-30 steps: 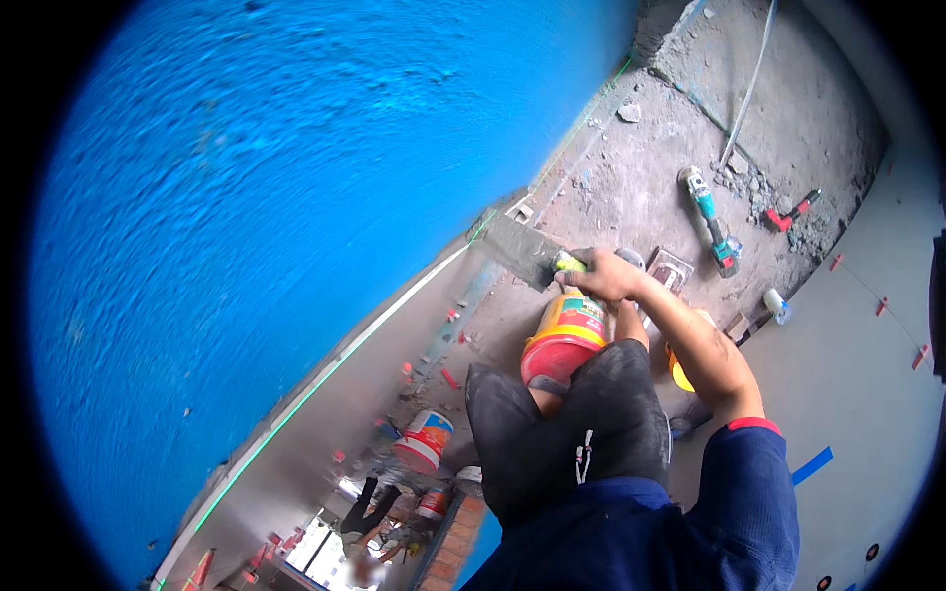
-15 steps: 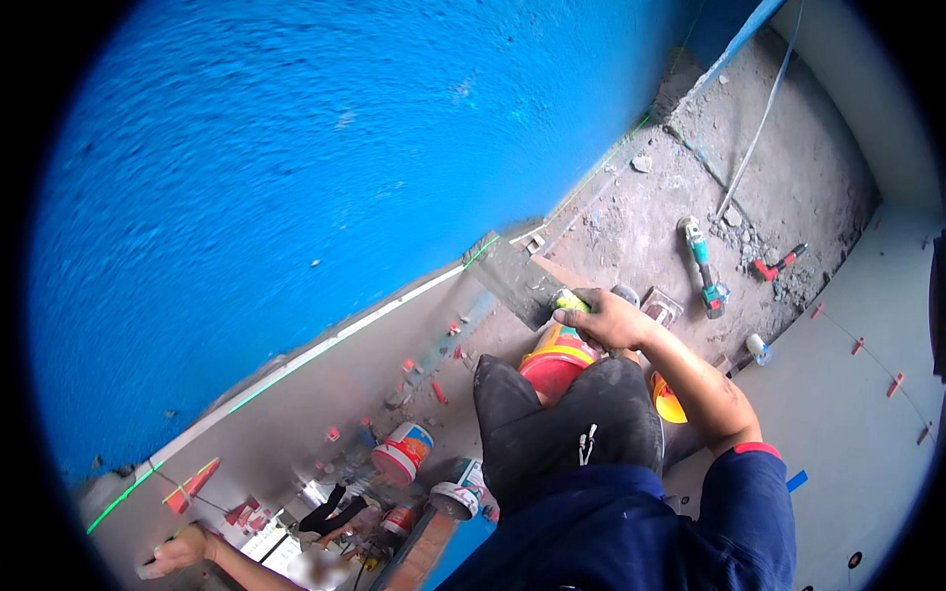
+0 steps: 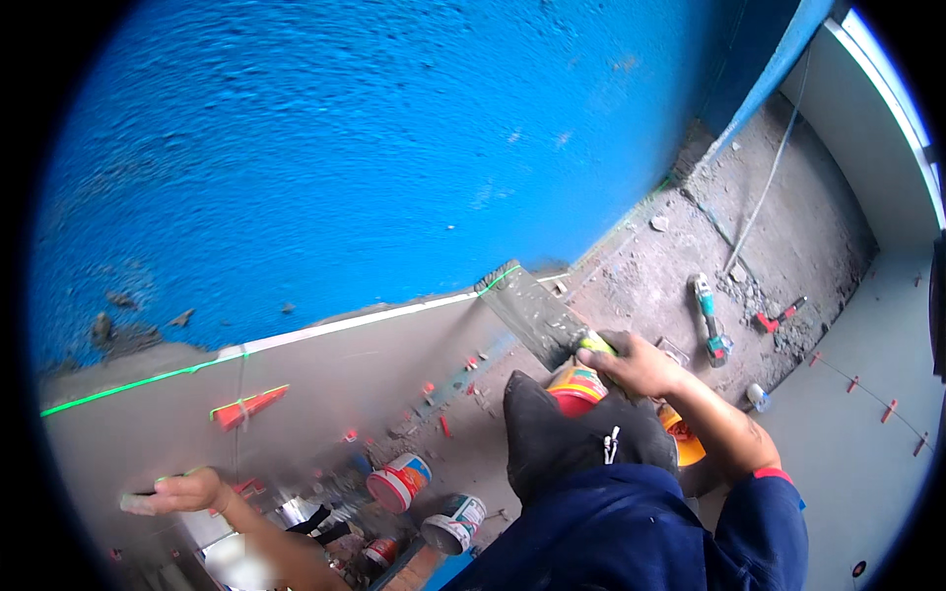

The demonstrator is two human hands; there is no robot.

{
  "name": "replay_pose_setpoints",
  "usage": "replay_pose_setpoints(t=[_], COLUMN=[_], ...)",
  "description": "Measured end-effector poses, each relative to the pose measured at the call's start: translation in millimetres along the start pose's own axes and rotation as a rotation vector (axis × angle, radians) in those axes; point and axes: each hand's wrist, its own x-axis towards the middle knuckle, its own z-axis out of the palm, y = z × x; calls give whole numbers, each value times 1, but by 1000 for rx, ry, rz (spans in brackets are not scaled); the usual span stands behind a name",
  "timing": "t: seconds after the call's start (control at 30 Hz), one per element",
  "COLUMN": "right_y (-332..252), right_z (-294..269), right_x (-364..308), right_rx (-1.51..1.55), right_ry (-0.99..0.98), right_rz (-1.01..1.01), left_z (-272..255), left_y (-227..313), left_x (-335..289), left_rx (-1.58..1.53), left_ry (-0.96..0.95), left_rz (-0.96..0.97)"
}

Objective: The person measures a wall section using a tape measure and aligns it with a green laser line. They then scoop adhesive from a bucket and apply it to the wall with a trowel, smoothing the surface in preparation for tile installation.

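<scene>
My right hand point(image 3: 641, 366) is closed around the yellow-green handle point(image 3: 596, 343) of a flat trowel. Its grey, mortar-smeared blade point(image 3: 537, 317) points up-left, its far end by the blue wall at the grey panel's top edge. At the lower left my left hand point(image 3: 182, 491) is open, fingers stretched out and pale with dust, in front of the large grey panel point(image 3: 325, 379). Whether it touches the panel I cannot tell. An orange-red wedge point(image 3: 251, 406) shows above that hand, at a seam in the panel.
A bright blue rough wall point(image 3: 345, 167) rises above the panel. A red-yellow bucket point(image 3: 576, 386) stands by my knees; two more buckets point(image 3: 399, 483) point(image 3: 455, 524) stand left. An angle grinder point(image 3: 708, 320) and a red tool point(image 3: 778, 315) lie on the rubble-strewn floor point(image 3: 641, 261).
The view has shifted, showing more of the wedge and panel. My right hand still grips the trowel, its blade still by the panel's top edge. My left hand stays outstretched at the lower left.
</scene>
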Motion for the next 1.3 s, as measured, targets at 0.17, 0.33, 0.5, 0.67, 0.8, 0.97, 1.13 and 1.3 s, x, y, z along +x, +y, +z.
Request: replay_pose_setpoints(t=[0.17,0.33,0.5,0.67,0.8,0.97,1.13,1.3], right_y=[-18,-68,-78,-119,-155,-188,-181,-192], right_z=[16,33,86,162,223,253,221,89], right_x=[-66,-123,-97,-85,-74,-82,-95,-132], right_rx=[179,-221,400,93,107,11,35,-50], right_ry=[10,144,-468,-143,-145,-134,-316,-540], right_rz=[-6,-550,-205,-356,-495,-462,-462,-27], left_z=[-7,-11,-10,-13,-17,-20,-18,-22], left_y=[2,6,12,11,9,6,11,4], left_x=[-5,7,16,18,15,19,25,17], left_rx=[-123,-175,-176,-193,-193,-164,-163,-154], left_ry=[-22,-31,-2,24,13,12,39,34], left_rz=[-185,-284,-312,-352,-387,-377,-372,-379])
